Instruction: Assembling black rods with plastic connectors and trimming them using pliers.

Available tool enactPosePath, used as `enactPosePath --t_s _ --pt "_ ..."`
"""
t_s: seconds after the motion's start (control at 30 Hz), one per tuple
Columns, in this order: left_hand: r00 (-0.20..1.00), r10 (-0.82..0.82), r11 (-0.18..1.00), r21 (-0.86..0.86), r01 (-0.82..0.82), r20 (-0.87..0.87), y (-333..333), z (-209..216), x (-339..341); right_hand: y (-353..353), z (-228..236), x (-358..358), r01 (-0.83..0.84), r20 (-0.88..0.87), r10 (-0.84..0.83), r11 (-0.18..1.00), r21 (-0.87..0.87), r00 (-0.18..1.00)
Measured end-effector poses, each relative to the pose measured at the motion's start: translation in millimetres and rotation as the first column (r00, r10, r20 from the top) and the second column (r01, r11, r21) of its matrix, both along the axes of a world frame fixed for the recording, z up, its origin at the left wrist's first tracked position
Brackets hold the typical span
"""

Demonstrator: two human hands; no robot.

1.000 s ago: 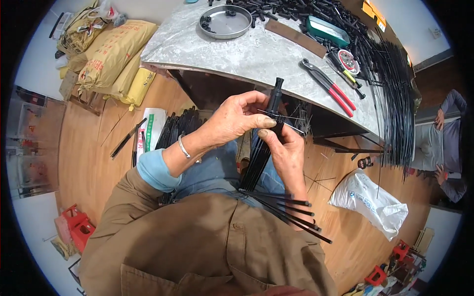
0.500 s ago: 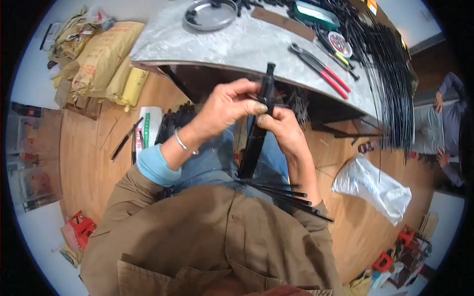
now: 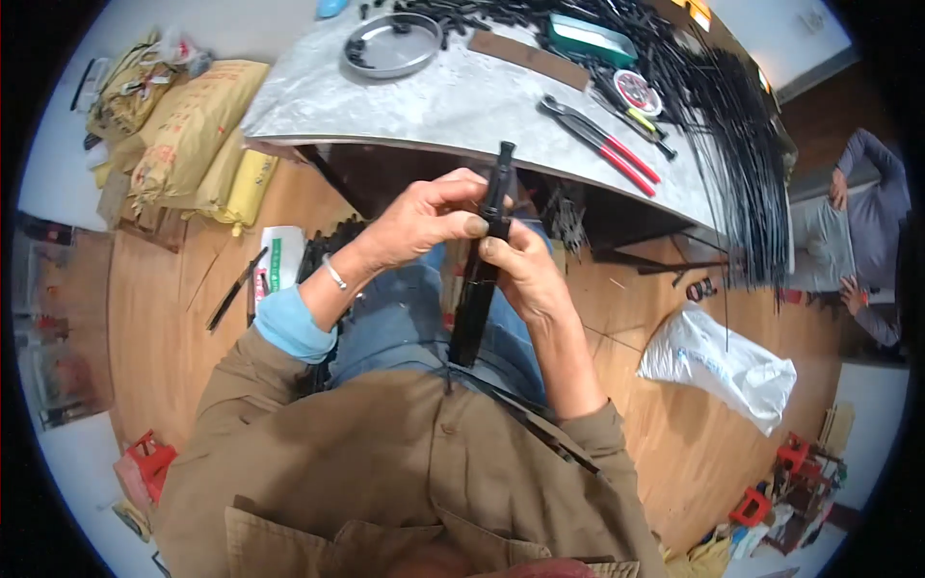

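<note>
In front of my lap I hold a black folded umbrella frame [image 3: 472, 313], slightly tilted, with its narrow end pointing toward the table. My left hand [image 3: 424, 222] grips it near the upper part, thumb pressed against its side. Just below, my right hand [image 3: 528, 273] is closed round the same frame, thumb on the front. Some fingertips are hidden behind the frame. Several thin black ribs [image 3: 540, 429] stick out from its lower end, across my jacket toward the right forearm.
The grey table [image 3: 453, 111] ahead bears a round metal tray [image 3: 393, 67], red-handled pliers [image 3: 602, 146], a green box [image 3: 592, 40] and a bundle of long black rods [image 3: 737, 164]. Yellow sacks [image 3: 198, 125] lie left, a white plastic bag [image 3: 718, 366] right. Another person [image 3: 872, 222] is at far right.
My hands and the frame have shifted slightly left and down in the picture, as has the table. The ribs at the frame's lower end are less fanned out. Both hands keep their hold.
</note>
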State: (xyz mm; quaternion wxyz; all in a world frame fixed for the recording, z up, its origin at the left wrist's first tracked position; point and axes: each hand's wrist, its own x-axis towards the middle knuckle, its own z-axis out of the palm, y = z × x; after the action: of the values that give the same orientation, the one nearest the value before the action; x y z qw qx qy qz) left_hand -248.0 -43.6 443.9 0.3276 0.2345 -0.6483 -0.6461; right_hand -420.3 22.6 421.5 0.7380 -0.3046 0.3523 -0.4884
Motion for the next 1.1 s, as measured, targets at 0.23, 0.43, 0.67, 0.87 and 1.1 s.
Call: enactPosePath --t_s 0.23,0.43,0.67,0.87,1.1 --pt "0.995 -0.093 0.995 0.046 0.091 0.048 -19 4 7 5 11 19 0.147 0.153 -0.147 0.989 0.007 0.977" --pt "0.948 0.292 0.933 -0.254 -0.255 0.122 -10 20 6 -1 6 15 0.204 0.111 -0.207 0.978 0.044 0.972" --pt "0.956 -0.292 0.948 -0.127 0.291 0.013 74 64 -7 -5 15 13 0.256 0.030 -0.262 0.958 0.129 0.965" --pt "0.867 0.498 0.867 0.003 -0.498 -0.020 36 35 -38 -16 4 18 0.468 0.051 -0.466 0.870 -0.155 0.883" --pt "0.844 0.512 0.856 -0.181 -0.485 0.160 -3 9 -35 -27 -11 35 0.579 -0.064 -0.627 0.749 -0.321 0.776"
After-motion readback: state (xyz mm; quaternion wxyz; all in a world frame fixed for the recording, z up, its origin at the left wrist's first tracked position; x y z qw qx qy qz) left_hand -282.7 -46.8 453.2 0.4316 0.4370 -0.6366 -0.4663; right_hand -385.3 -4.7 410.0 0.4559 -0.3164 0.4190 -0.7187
